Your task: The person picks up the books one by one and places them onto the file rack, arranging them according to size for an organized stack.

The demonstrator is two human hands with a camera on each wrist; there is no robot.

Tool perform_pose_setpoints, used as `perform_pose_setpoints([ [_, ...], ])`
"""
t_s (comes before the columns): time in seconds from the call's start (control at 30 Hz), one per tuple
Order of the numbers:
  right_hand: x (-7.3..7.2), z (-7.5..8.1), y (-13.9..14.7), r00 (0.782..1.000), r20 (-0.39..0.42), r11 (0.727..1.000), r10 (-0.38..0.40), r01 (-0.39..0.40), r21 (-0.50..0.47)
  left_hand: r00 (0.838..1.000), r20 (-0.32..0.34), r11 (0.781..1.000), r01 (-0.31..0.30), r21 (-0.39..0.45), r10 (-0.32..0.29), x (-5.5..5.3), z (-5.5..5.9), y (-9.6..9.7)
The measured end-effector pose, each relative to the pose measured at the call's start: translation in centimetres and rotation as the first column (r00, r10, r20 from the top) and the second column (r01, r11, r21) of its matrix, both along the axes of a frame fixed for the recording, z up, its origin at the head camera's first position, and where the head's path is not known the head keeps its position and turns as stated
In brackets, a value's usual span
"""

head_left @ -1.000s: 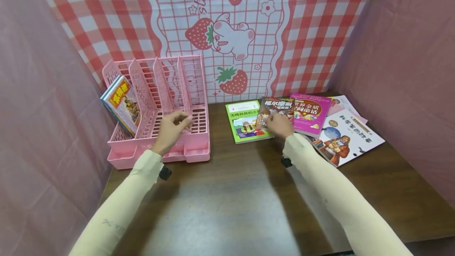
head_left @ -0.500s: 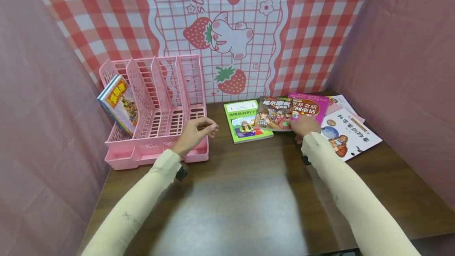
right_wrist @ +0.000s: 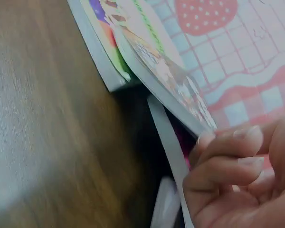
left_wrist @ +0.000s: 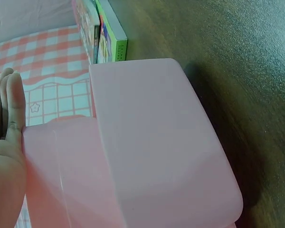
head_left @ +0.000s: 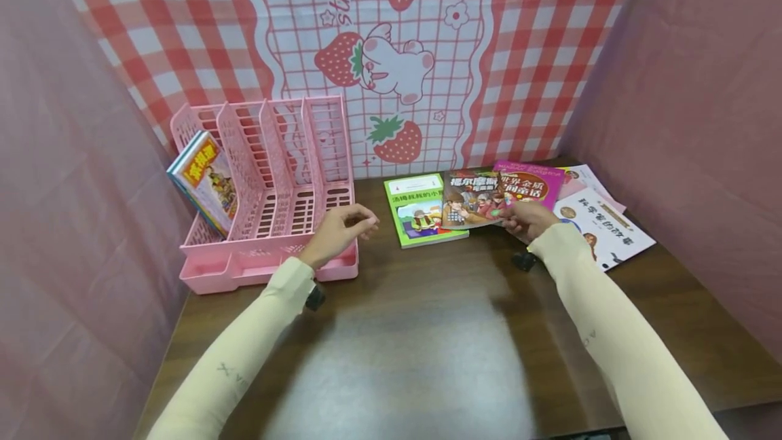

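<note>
My right hand (head_left: 527,217) pinches the lower right corner of a brown comic-style book (head_left: 470,202), whose right side is slightly raised. In the right wrist view the curled fingers (right_wrist: 223,156) meet that corner. The brown book overlaps a green-bordered book (head_left: 421,212) on its left and a magenta book (head_left: 531,185) on its right. My left hand (head_left: 342,229) holds nothing, its fingers loosely bent, above the right front corner of a pink slotted rack (head_left: 269,250). In the left wrist view this hand (left_wrist: 7,137) is beside the rack's pink wall (left_wrist: 152,137).
Several books lean in the rack's leftmost compartment, one with a yellow-and-red cover (head_left: 210,172). A white book (head_left: 605,229) and a pale pink one (head_left: 589,182) lie at the right of the wooden table (head_left: 403,338). Checked cloth (head_left: 537,53) hangs behind; pink curtains (head_left: 678,87) flank both sides.
My right hand has moved right across the brown book to its lower right corner and now pinches it, tilting the book slightly. The left hand has shifted right, past the rack's front.
</note>
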State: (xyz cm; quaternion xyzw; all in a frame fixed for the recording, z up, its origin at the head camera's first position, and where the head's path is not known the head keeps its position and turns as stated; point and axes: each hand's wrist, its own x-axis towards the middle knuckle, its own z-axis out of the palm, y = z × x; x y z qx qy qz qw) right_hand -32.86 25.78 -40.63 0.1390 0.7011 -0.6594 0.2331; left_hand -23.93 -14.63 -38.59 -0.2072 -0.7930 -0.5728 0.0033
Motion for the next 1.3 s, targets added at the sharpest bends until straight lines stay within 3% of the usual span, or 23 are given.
perform_pose_setpoints([
  [0.1, 0.1, -0.1, 0.8, 0.997, 0.017, 0.997, 0.076, -0.077, 0.030, 1.000, 0.006, 1.000, -0.001, -0.019, 0.001, 0.0, 0.0, 0.0],
  [0.23, 0.4, -0.4, 1.4, 0.990, -0.047, 0.985, 0.136, -0.130, 0.116, 1.000, 0.009, 1.000, -0.003, -0.028, 0.003, 0.1, 0.1, 0.0],
  [0.33, 0.6, -0.4, 1.7, 0.985, -0.075, 0.983, 0.154, -0.145, 0.109, 1.000, 0.014, 1.000, -0.003, -0.029, 0.003, 0.1, 0.2, 0.0],
  [0.63, 1.2, -1.1, 2.7, 0.976, -0.193, 0.982, 0.100, -0.066, 0.175, 1.000, 0.023, 0.998, -0.011, -0.063, 0.013, 0.2, 0.4, 0.1],
  [0.8, 1.6, -1.9, 2.7, 0.959, -0.283, 0.997, 0.024, 0.000, 0.083, 1.000, 0.028, 0.997, -0.009, -0.075, 0.011, 0.2, 0.5, 0.1],
  [1.03, 2.1, -2.5, 1.3, 0.926, -0.375, 0.998, -0.049, 0.031, -0.056, 1.000, -0.002, 0.994, -0.025, -0.104, 0.025, -1.9, -2.2, -0.4],
  [1.3, 2.8, -3.0, -1.5, 0.870, -0.488, 0.985, -0.072, -0.016, -0.174, 1.000, 0.017, 0.991, -0.016, -0.135, 0.019, -2.1, -1.9, 0.0],
])
